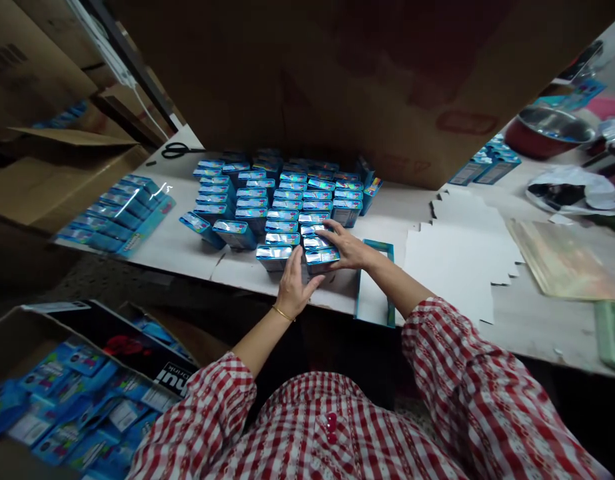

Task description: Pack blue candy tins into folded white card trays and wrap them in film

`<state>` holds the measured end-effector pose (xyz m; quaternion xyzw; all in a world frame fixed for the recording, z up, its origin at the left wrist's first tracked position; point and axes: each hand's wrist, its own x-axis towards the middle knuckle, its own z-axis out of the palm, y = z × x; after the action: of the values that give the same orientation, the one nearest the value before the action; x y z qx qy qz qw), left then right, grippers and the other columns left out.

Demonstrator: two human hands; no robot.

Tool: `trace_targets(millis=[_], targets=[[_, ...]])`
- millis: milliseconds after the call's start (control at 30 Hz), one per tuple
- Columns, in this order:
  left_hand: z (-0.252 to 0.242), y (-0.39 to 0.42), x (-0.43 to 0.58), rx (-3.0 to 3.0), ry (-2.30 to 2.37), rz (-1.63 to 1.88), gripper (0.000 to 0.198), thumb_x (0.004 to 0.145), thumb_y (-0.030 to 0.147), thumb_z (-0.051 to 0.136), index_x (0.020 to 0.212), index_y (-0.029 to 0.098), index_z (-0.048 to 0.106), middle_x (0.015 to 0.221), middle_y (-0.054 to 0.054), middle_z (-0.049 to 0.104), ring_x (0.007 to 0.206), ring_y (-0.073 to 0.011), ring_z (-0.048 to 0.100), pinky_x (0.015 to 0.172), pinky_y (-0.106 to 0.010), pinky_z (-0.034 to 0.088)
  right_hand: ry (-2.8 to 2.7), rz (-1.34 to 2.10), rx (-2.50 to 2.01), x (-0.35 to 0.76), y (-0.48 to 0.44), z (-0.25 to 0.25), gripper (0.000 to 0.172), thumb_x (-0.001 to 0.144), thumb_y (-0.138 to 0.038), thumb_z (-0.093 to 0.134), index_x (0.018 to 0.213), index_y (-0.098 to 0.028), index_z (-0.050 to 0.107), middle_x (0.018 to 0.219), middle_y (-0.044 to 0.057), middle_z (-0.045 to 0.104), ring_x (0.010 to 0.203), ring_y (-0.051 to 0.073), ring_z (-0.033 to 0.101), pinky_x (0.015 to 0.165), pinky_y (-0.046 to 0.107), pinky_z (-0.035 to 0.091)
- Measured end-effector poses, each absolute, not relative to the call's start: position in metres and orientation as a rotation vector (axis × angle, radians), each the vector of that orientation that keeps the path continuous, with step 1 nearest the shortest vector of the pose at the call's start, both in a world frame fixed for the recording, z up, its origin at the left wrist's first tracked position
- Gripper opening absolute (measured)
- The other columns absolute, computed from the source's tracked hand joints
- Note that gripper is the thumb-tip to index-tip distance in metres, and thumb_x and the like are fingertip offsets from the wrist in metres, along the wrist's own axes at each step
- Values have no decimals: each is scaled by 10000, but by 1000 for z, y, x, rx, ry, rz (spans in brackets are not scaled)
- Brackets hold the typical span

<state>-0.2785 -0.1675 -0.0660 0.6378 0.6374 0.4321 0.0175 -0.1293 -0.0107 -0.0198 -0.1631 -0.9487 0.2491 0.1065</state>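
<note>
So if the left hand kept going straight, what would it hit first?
Probably the foil-topped blue box under the right hand; the left hand looks almost against it, though depth is hard to judge.

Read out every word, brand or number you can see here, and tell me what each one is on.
"nui" (white letters, my best reading, not certain) on the dark carton
Print on the blue packets: too small to read
Labels on the shiny boxes: too blurred to read
Barcode on the cardboard carton: no digits readable
</note>
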Motion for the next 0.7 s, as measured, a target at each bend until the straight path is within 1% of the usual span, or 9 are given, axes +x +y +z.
trace_targets(millis=[67,100,167,267,367,433,500,600,700], targets=[[-69,-163,-279,1942,1938,1297,822,794,518,532,1404,124,147,1392,-214,350,1303,-276,350,1039,-423,357,-2757,806,-532,-129,-6,-20,1080,564,-676,660,1420,-181,225,1449,181,146,1363,335,141,1071,474,250],[-71,-162,-280,1920,1920,1279,873,772,546,545,1412,126,125,1402,-216,337,1306,-281,347,1040,-425,356,-2721,833,-580,-131,-4,-19,1068,591,-698,622,1435,-211,184,1468,161,128,1371,327,124,1071,479,247],[-75,-160,-279,1873,1919,1267,941,731,579,574,1415,127,114,1405,-222,329,1306,-294,345,1041,-436,352,-2650,812,-689,-140,0,-16,918,702,-698,508,1438,-266,173,1492,113,129,1378,294,132,1073,483,239],[-80,-157,-274,1800,1977,1302,961,710,569,604,1412,125,121,1393,-231,333,1313,-309,329,1051,-457,332,-2695,594,-761,-165,5,-9,671,830,-609,401,1393,-251,322,1455,95,286,1342,276,234,1080,499,200],[-81,-150,-267,1724,1993,1337,977,717,534,619,1421,145,65,1421,-231,278,1341,-312,272,1067,-468,304,-2823,349,-717,-185,9,-4,542,865,-509,416,1315,-211,458,1363,102,435,1255,292,347,1070,523,182],[-80,-144,-265,1682,1980,1361,1034,695,520,650,1426,160,13,1454,-232,197,1364,-321,204,1083,-479,270,-2868,272,-642,-186,11,-4,484,877,-453,416,1282,-200,498,1333,94,472,1210,286,387,1063,517,197],[-80,-137,-266,1663,1957,1381,1128,634,526,700,1425,168,-20,1468,-232,137,1374,-334,157,1092,-489,244,-2885,264,-555,-179,14,-5,447,885,-404,407,1264,-192,514,1317,86,491,1189,273,408,1065,513,195],[-79,-129,-272,1700,1881,1357,1240,539,540,755,1425,175,-33,1455,-226,145,1368,-344,164,1093,-493,235,-2865,356,-441,-163,18,-7,413,895,-370,389,1240,-197,537,1303,73,510,1212,259,401,1083,519,155],[-79,-125,-278,1742,1803,1316,1302,492,541,777,1426,180,-56,1462,-221,108,1374,-356,120,1104,-515,180,-2692,599,-444,-150,19,-13,417,889,-431,391,1184,-209,585,1295,60,522,1281,245,339,1098,478,181]])
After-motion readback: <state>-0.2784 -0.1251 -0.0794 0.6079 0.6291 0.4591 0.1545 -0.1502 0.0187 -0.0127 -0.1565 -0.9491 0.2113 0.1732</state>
